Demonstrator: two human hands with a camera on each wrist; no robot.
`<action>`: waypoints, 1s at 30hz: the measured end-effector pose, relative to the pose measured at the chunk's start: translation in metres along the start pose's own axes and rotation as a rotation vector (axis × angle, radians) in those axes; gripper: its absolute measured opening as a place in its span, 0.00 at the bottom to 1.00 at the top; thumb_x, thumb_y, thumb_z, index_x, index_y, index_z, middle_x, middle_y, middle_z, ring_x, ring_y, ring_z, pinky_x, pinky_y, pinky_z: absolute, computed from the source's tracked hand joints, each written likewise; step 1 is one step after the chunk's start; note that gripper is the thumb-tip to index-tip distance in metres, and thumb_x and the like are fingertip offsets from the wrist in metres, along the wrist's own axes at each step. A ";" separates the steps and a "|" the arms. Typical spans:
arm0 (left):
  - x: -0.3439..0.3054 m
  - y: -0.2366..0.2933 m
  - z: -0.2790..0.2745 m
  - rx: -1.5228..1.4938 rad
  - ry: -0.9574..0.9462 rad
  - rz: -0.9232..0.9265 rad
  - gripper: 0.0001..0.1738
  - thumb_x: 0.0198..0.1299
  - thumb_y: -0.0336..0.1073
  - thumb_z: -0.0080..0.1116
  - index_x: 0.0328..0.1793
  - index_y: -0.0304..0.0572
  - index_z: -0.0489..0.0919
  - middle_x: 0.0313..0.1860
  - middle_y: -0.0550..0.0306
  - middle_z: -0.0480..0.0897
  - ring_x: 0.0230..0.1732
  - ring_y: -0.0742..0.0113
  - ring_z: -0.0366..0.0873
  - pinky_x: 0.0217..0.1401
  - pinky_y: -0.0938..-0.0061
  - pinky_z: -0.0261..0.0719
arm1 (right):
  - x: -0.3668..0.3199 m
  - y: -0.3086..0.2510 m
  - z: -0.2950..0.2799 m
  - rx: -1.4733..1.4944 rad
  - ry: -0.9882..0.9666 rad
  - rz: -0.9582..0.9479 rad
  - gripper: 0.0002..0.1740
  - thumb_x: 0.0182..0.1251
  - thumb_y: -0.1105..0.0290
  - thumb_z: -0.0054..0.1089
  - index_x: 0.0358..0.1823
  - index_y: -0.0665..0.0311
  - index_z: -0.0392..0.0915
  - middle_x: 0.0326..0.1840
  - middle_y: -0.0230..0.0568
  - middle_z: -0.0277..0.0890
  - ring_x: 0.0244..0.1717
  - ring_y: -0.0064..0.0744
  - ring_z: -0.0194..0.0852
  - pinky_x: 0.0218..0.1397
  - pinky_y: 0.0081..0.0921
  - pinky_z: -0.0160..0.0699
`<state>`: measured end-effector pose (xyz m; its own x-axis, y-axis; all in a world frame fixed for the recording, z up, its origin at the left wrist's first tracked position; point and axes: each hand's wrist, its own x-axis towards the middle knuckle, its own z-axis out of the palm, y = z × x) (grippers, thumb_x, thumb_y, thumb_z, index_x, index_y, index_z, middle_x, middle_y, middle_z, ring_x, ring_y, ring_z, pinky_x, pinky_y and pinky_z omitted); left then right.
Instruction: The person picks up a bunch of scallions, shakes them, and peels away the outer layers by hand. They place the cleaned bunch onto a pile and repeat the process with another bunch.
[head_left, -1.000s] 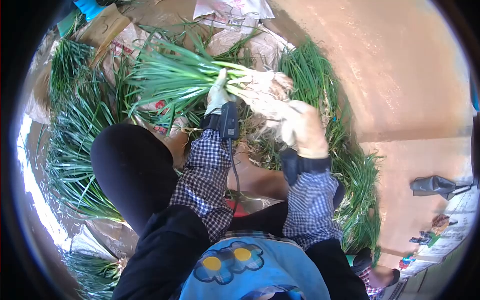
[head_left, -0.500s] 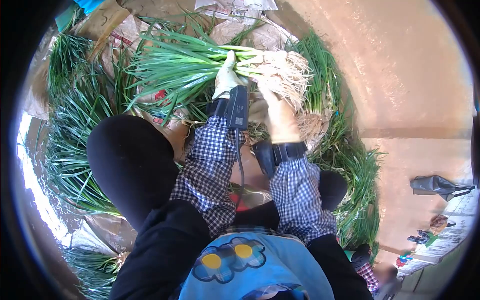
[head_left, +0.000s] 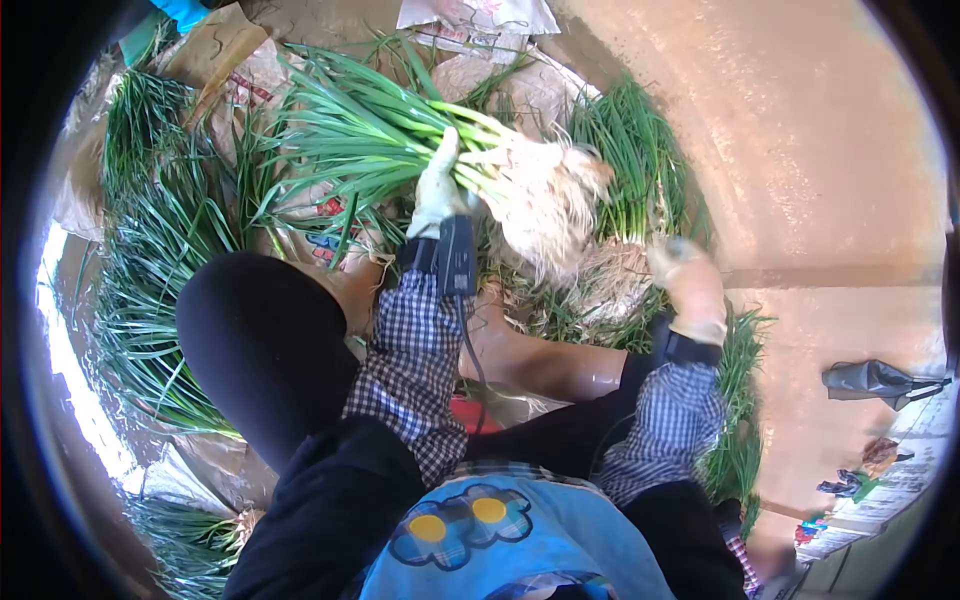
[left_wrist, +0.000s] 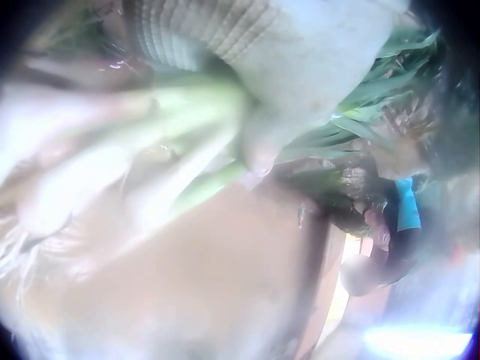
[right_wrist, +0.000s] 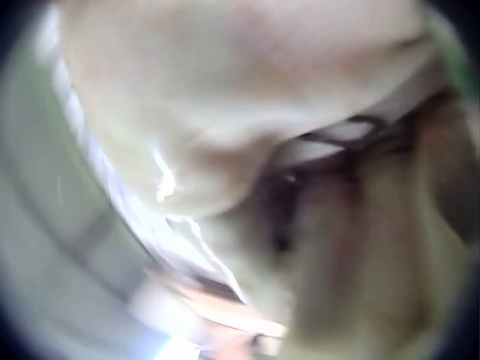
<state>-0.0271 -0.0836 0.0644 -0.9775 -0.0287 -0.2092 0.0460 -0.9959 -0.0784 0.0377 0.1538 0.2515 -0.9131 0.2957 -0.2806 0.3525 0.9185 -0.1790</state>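
Note:
A thick bunch of spring onions (head_left: 370,130) lies across my gloved left hand (head_left: 438,190), which grips it around the stems, thumb on top. Its green leaves spread to the left, and the pale roots (head_left: 555,200) hang to the right. The left wrist view has the white stems (left_wrist: 180,157) close up beneath the glove. My gloved right hand (head_left: 690,285) is apart from the bunch, to the right of the roots. Up close in the right wrist view, its fingers (right_wrist: 352,255) are bent under the thumb side and blurred; I cannot tell what is between them.
More spring onions (head_left: 630,150) lie beyond the roots, and a large heap (head_left: 160,240) lines the left side. Sacks (head_left: 490,90) cover the ground ahead. Brown wet floor (head_left: 800,180) stretches to the right, with a dark bag (head_left: 870,380) by the wall.
My right hand went from the right side of the roots in to the stems, then back out to the right. The left hand keeps its hold; the bunch now tilts with its roots lower.

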 end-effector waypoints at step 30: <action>-0.045 -0.003 -0.092 0.204 0.069 -0.553 0.17 0.64 0.43 0.49 0.51 0.37 0.74 0.34 0.45 0.82 0.26 0.53 0.82 0.23 0.59 0.83 | 0.030 -0.064 0.163 0.457 -0.300 -0.349 0.11 0.61 0.71 0.55 0.42 0.67 0.79 0.34 0.42 0.81 0.30 0.30 0.78 0.39 0.27 0.77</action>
<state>0.0361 -0.0716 -0.0157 -0.8290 0.4980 -0.2545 -0.5135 -0.8581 -0.0064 0.0208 0.0611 0.1008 -0.9163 -0.1469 -0.3725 0.1571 0.7239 -0.6718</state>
